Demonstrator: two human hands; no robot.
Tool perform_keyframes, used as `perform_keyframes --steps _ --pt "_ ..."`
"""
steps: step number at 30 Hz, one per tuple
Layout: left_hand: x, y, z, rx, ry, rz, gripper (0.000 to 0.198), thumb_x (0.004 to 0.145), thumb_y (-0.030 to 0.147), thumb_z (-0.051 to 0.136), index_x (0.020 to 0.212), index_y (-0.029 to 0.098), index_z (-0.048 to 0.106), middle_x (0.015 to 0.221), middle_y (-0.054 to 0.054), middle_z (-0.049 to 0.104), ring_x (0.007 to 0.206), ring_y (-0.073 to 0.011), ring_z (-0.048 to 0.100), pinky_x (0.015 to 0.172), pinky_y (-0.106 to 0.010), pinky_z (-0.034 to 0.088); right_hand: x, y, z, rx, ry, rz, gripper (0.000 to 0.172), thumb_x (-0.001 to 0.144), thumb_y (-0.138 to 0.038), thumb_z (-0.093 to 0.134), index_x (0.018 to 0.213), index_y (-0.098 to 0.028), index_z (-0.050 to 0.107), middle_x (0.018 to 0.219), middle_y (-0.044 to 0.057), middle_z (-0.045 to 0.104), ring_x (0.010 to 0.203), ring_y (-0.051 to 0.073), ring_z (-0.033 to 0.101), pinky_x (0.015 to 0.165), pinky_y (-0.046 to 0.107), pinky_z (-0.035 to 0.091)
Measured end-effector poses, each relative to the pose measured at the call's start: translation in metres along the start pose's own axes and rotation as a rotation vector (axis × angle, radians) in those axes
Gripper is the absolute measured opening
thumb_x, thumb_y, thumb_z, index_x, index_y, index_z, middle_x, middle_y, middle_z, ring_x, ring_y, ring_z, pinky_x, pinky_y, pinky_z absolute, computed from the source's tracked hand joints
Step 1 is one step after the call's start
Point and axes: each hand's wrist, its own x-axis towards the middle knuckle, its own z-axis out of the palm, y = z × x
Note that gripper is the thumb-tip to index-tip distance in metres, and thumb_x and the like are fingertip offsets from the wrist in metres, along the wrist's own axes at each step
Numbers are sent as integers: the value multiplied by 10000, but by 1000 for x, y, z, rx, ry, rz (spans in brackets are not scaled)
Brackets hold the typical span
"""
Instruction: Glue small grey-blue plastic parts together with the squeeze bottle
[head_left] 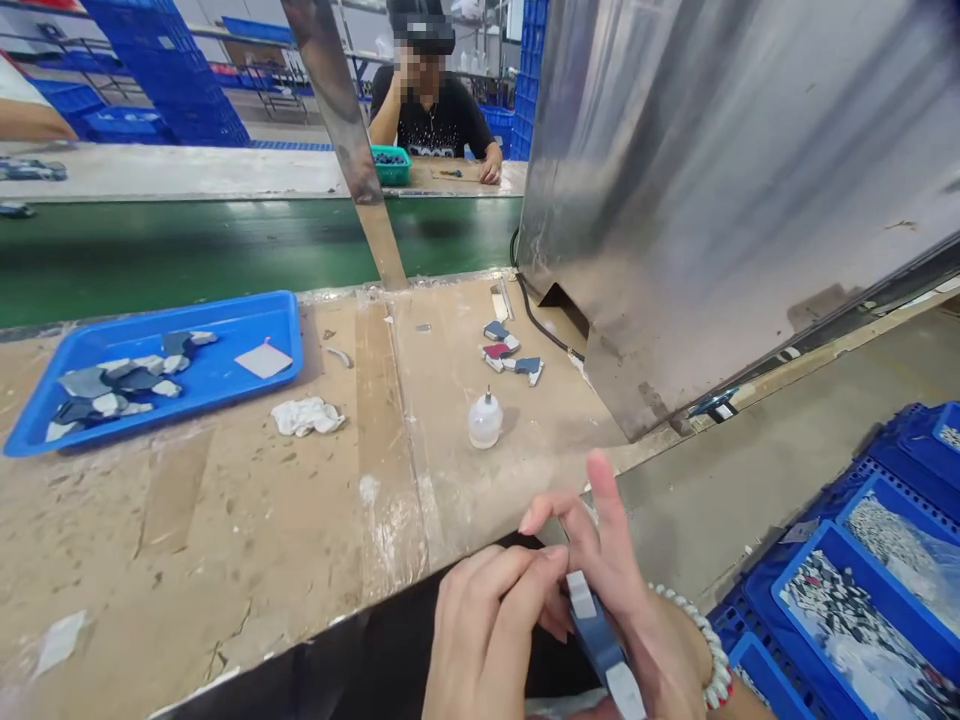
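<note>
At the bottom of the view, both hands meet over a small blue and white part. My right hand, with a bead bracelet on the wrist, holds the part along its palm with fingers stretched out. My left hand pinches the part's white upper end with fingertips. A small white glue bottle stands on the worn table just beyond the hands. Three similar small parts lie further back near a black cable.
A blue tray with several grey and blue parts sits at the left. A crumpled white cloth lies beside it. A large metal housing rises at right. Blue crates with bagged parts stand lower right. A person sits across the green conveyor.
</note>
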Motion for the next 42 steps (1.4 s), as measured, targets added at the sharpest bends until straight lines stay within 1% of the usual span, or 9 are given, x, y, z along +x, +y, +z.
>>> perform_keyframes --steps 4,8,10,12,20,26,33,39,42 --pt "1 4 -5 -24 22 29 317 936 378 632 1176 171 624 1026 -93 597 1034 -257 572 928 -389 482 -8 -7 -9 -151 -167 -73 955 700 -620 794 1506 -337 368 988 35 647 761 189 697 642 293 597" --pt "1 2 -14 -45 25 81 131 968 247 579 1052 201 669 943 -57 644 1026 -225 582 936 -355 481 -3 -39 -11 -202 -436 -335 1365 587 -675 835 1588 -396 -50 1309 73 558 1045 241 678 921 399 569" --pt "2 -1 -20 -22 55 94 90 959 251 606 998 219 680 898 -40 682 1002 -218 615 919 -346 505 -1 -51 -10 -193 -479 -336 1429 553 -704 838 1576 -414 -116 1456 93 430 1137 262 640 1007 442 523" --pt "2 -2 -26 -17 61 74 75 931 290 661 978 233 678 876 -29 719 983 -223 651 893 -352 538 -3 -55 -9 -185 -467 -251 1380 553 -697 848 1592 -414 -16 1491 99 394 1163 264 626 1045 437 497" --pt "4 -7 -34 -54 63 9 132 905 219 714 988 168 625 796 -9 741 873 -172 700 821 -301 567 -34 -41 9 -144 -134 -136 930 578 -595 892 1407 -341 554 1235 60 676 1105 260 682 991 313 547" --pt "7 -10 -33 -11 98 107 116 902 184 697 988 158 622 785 -16 755 798 -167 730 770 -302 559 -31 -41 13 -145 -83 -158 863 569 -634 875 1323 -292 629 1138 83 721 1011 275 725 898 337 602" --pt "8 -8 -34 9 119 96 88 893 148 689 949 160 622 768 -3 752 764 -151 732 769 -283 565 -22 -43 13 -106 -103 -182 825 592 -633 866 1310 -297 642 1070 64 739 962 244 737 889 301 597" --pt "6 -10 -30 -76 79 34 143 903 180 700 1015 154 615 815 -19 742 839 -159 715 777 -268 588 -21 -39 16 -62 -98 -193 847 560 -582 906 1311 -295 637 1068 71 730 902 245 732 848 321 609" --pt "0 -20 -35 -158 -25 -27 207 921 171 652 1125 182 614 968 -50 749 948 -175 708 853 -287 596 -23 -35 16 -39 -52 -173 865 541 -556 926 1315 -317 624 1078 56 715 831 206 714 820 296 609"
